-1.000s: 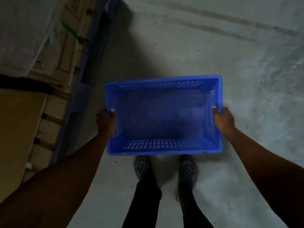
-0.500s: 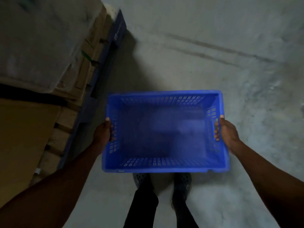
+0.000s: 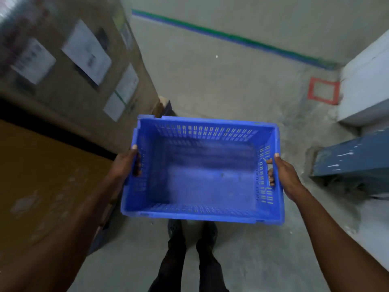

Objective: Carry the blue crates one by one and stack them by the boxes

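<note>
The concrete floor [image 3: 221,85] fills most of the view, with a green-and-blue painted line [image 3: 231,36] crossing its far side and a red square marking [image 3: 323,90] near a pale pillar [image 3: 366,85] on the right. On the left stand tall stacked cardboard boxes [image 3: 63,66] with paper labels, blurred by motion, so their print cannot be read. Lower right sits a dark blue-grey block [image 3: 353,157], probably a painted kerb or base.

The empty blue crate [image 3: 202,171] is held off the floor in front of the person's body, above the feet, its long axis running left to right between the two hands. The boxes lie to its left, so the left short end is the nearer one to the stacking place, and the carry looks likely to turn that way.

The left hand [image 3: 124,165] is closed on the left short wall, its fingers curled into the handle slot and its thumb over the rim. The right hand [image 3: 284,175] grips the right short wall the same way. No other crate is in view.
</note>
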`<action>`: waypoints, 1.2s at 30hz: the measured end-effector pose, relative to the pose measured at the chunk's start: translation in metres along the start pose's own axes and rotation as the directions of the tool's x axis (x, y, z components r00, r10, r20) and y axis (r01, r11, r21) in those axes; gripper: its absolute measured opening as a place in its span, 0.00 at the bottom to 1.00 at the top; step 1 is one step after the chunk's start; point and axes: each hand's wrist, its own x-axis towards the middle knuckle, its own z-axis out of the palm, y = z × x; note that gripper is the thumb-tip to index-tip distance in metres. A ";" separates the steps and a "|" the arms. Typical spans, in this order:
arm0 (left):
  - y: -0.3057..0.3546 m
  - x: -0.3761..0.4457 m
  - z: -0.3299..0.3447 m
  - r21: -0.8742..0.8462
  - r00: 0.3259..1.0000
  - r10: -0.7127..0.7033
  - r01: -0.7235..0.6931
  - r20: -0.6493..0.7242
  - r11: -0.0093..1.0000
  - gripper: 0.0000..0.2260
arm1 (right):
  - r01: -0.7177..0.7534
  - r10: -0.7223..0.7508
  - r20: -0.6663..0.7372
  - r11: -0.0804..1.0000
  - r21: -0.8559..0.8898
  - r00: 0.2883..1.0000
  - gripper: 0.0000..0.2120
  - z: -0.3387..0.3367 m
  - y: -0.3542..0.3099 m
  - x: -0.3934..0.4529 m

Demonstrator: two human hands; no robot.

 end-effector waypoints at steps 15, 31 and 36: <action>0.182 -0.160 0.011 0.234 0.960 0.263 -0.278 0.094 0.931 0.22 | 0.092 -0.066 -0.189 0.987 0.132 0.980 0.20 -0.104 -0.097 -0.179; 0.224 -0.193 0.127 0.344 0.775 0.246 -0.509 0.582 0.789 0.21 | 0.127 0.162 -0.568 0.892 0.434 0.807 0.20 -0.147 -0.002 -0.364; 0.211 -0.239 0.178 0.372 0.627 0.151 -0.620 0.765 0.691 0.22 | 0.146 0.326 -0.700 0.840 0.523 0.636 0.23 -0.126 0.074 -0.454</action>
